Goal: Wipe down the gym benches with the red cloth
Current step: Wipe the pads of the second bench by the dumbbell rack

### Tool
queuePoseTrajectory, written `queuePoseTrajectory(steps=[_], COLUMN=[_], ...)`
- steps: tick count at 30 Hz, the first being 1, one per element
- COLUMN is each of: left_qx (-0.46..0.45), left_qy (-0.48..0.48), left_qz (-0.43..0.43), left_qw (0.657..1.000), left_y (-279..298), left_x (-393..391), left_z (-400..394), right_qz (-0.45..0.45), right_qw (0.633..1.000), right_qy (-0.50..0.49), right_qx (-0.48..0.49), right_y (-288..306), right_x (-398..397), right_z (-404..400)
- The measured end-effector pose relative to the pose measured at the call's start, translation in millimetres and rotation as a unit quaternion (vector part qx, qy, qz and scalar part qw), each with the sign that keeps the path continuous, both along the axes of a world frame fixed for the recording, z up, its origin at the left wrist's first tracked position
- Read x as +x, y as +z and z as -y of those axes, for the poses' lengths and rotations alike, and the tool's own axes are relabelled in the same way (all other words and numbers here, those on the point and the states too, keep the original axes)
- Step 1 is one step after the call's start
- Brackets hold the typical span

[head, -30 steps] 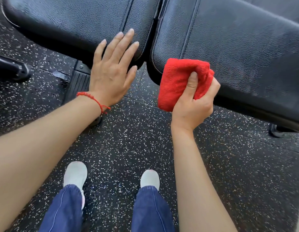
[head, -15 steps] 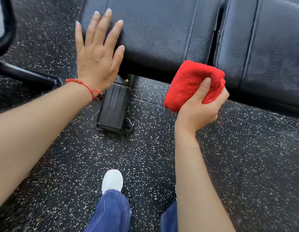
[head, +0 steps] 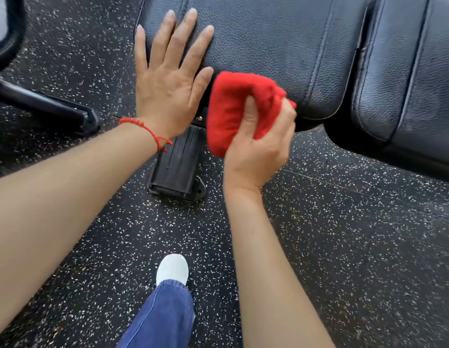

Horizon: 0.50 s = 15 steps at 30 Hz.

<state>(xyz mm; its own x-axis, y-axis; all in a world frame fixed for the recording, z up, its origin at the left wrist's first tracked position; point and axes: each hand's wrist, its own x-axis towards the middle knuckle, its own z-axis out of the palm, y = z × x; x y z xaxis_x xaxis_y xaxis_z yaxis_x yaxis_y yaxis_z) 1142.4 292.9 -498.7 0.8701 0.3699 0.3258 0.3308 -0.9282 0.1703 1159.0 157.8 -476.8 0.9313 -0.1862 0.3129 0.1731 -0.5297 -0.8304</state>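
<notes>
Right hand [head: 258, 146] clutches wadded red terry cloth [head: 233, 109] against near edge of black leather bench pad [head: 268, 41]; left hand [head: 168, 79] alongside, fingers spread flat.

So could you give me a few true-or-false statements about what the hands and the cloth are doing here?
1. The right hand grips the red cloth. True.
2. The left hand is curled into a fist. False: it lies flat with straight fingers on the bench.
3. The cloth lies on the floor. False: it is held at the bench's near edge.
4. The left wrist wears a red bracelet. True.
5. Both shoes show. False: only one white shoe.
</notes>
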Motion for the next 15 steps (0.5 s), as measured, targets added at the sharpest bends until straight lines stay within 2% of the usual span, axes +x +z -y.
queuePoseTrajectory(steps=[3, 8, 15], left_qx=[-0.002, -0.001, 0.002], left_qy=[-0.003, -0.003, -0.001], left_qz=[-0.003, -0.008, -0.012], left_qw=[1.000, 1.000, 1.000], left_y=[1, 2, 1], left_x=[-2, -2, -2], left_z=[-2, -1, 1], right_qz=[-0.025, 0.008, -0.010], right_qw=[0.999, 0.997, 0.999], right_qy=[0.028, 0.048, 0.023], right_qx=[-0.020, -0.053, -0.043], right_y=[4, 3, 0], right_x=[-4, 8, 25], right_z=[-11, 17, 56])
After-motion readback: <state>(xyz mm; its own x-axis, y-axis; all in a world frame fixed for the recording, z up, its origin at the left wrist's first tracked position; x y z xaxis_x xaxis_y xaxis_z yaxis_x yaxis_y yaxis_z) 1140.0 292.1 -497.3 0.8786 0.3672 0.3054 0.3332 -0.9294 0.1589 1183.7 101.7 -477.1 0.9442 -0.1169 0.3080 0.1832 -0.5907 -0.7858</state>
